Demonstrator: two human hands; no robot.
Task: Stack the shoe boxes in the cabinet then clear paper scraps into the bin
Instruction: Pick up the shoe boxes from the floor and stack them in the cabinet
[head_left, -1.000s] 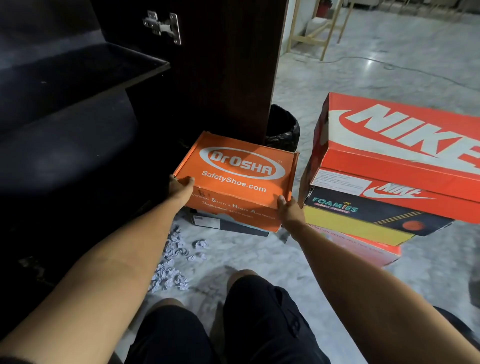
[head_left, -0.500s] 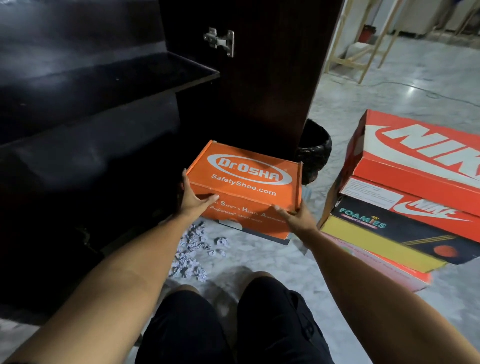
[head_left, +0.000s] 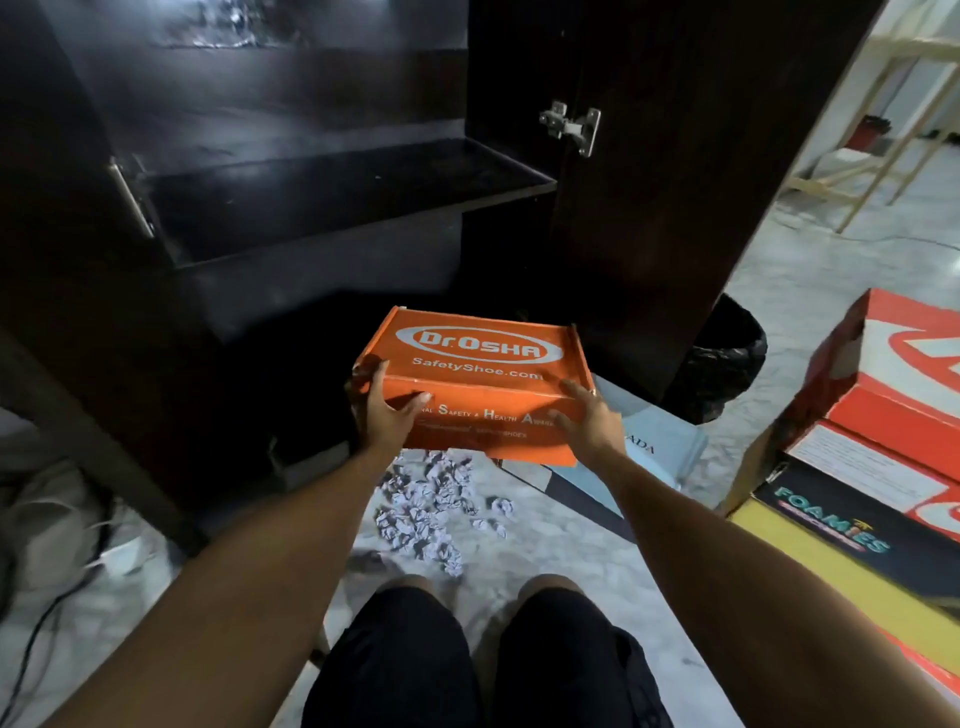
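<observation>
An orange Dr.OSHA shoe box hangs above the floor at the dark cabinet's lower opening. My left hand grips its near left corner, thumb on the front face. My right hand presses against the near right part of the front face with fingers spread fairly straight. Several crumpled paper scraps lie on the marble floor below the box. A black bin with a dark liner stands right of the open cabinet door.
A stack of shoe boxes, red ones over a black and yellow one, stands at the right. A pale flat box lies on the floor under the orange box. Cables and a white plug sit at the left. My knees fill the bottom middle.
The orange box has been lifted off the pale box and carried left toward the cabinet opening. My right hand has shifted from the corner onto the front face.
</observation>
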